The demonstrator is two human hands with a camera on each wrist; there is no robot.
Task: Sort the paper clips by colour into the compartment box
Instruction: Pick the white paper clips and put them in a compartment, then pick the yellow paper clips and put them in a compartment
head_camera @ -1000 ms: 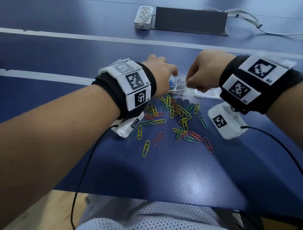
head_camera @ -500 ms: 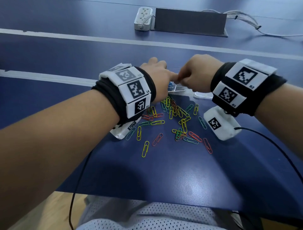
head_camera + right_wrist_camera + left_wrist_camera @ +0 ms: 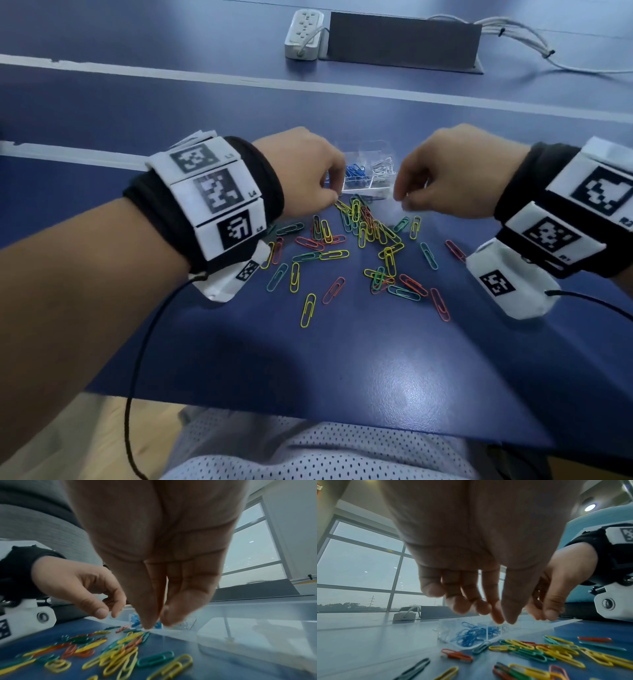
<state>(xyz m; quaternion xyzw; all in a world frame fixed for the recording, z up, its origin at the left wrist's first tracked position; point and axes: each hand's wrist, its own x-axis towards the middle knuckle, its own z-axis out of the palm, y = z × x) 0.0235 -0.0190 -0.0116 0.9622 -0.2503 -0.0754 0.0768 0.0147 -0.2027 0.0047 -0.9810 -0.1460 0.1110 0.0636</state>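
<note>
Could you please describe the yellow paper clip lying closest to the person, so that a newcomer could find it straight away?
Start from the clear compartment box between the two hands on the blue table, then follow the scatter of loose clips toward the person. The yellow paper clip lies at the near edge, alone and touching nothing. An orange clip lies just beyond it.

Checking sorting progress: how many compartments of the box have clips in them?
2: blue clips fill one compartment of the compartment box, and silver clips the one just right of it. The left hand may hide more.
</note>
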